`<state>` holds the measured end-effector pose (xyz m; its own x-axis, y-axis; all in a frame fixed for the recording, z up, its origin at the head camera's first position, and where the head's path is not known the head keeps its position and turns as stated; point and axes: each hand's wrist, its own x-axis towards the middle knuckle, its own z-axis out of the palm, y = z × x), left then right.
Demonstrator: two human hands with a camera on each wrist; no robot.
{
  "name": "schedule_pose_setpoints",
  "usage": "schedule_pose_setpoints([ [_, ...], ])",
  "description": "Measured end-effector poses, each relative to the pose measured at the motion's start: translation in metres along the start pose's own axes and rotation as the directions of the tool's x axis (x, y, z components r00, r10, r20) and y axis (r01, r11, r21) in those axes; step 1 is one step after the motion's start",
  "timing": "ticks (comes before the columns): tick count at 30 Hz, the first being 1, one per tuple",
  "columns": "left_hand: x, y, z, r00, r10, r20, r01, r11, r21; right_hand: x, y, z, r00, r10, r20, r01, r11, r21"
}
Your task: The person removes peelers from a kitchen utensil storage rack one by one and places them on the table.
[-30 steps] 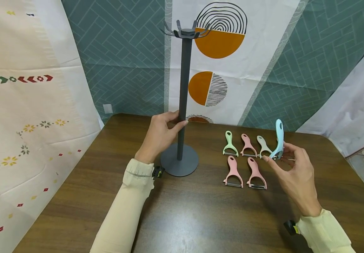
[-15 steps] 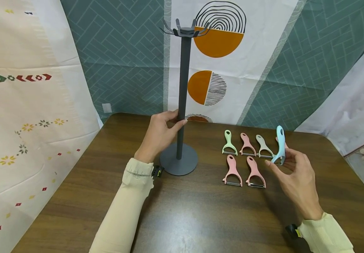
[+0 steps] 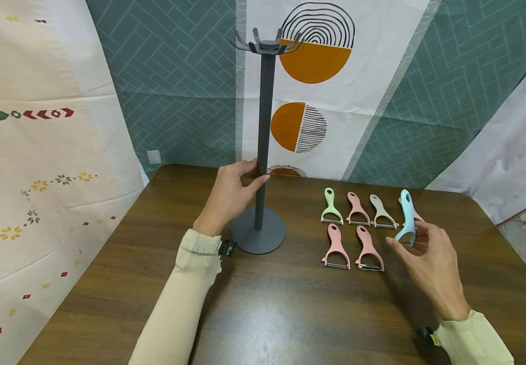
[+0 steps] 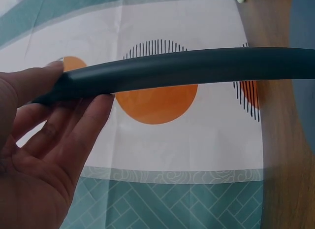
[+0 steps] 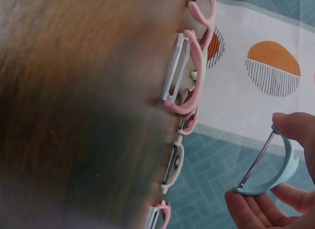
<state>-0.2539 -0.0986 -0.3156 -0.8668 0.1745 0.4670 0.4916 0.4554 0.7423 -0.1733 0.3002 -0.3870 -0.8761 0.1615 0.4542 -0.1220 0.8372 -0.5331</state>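
In the head view my left hand (image 3: pixel 227 197) grips the dark grey pole (image 3: pixel 266 111) of an upright stand between thumb and fingers. The round base (image 3: pixel 272 238) of the stand rests on the table, and several curved hooks (image 3: pixel 269 48) ring its top. My right hand (image 3: pixel 436 263) pinches a light blue peeler (image 3: pixel 407 209) by the sides of its head, handle pointing up and away. In the right wrist view, thumb and fingertips span the peeler's blade end (image 5: pixel 288 172), clear of the tabletop. Behind it lies a pink peeler (image 3: pixel 418 215), partly hidden.
On the brown table (image 3: pixel 263 314), a green peeler (image 3: pixel 329 203), a pink peeler (image 3: pixel 356 205) and a grey peeler (image 3: pixel 380 209) form a back row. Two pink peelers (image 3: pixel 336 243) lie in front. Patterned cloth (image 3: pixel 176 91) hangs behind the table.
My right hand has lowered the light blue peeler and shifted slightly right and nearer, uncovering the grey peeler and part of a pink one. The left hand stays on the pole.
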Motion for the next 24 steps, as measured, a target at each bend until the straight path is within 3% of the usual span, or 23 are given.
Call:
schedule_pose_setpoints([
  [11, 0.0, 0.001, 0.001, 1.0, -0.029, -0.009, 0.029, 1.0, -0.004, -0.001, 0.01, 0.0, 0.999, -0.026, 0.029, 0.028, 0.998, -0.064],
  [24, 0.002, -0.001, 0.005, 0.998, -0.002, -0.062, -0.001, 0.999, -0.047, -0.001, 0.022, 0.0, 0.995, -0.016, 0.1, 0.031, 0.989, -0.146],
])
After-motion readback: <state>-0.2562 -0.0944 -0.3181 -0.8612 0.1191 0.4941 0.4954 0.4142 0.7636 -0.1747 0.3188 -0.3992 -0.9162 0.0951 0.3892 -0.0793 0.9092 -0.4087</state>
